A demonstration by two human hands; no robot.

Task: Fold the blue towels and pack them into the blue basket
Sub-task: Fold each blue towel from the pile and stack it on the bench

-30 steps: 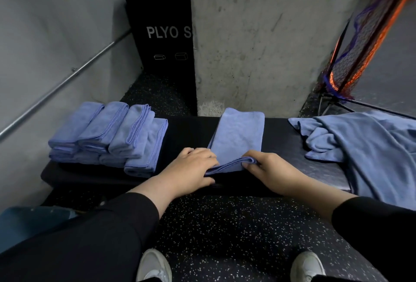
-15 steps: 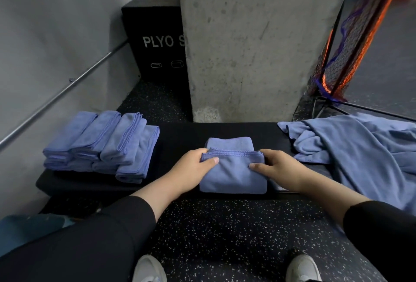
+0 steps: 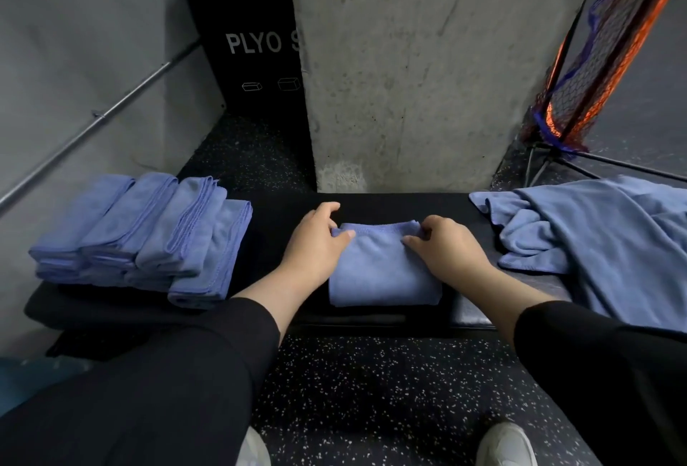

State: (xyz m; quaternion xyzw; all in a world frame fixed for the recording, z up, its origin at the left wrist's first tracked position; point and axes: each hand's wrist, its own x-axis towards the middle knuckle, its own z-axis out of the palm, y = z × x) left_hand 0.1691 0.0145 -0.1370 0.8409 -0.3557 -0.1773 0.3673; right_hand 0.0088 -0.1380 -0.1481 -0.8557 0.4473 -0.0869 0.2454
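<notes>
Now both hands — left hand point(image 3: 316, 242), right hand point(image 3: 450, 246) — pinch the folded towel point(image 3: 383, 272).

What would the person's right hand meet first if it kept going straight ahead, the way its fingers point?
Probably the bare black bench top beyond the folded towel, then the concrete pillar; the right hand points forward, though depth is unclear.

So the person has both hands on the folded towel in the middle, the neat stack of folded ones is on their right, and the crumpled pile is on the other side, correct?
Not quite. The head view shows the folded stack on the person's left, and the crumpled pile on their right. The rest holds: the left hand and right hand both grip the far edge of the folded towel in the middle.
</notes>
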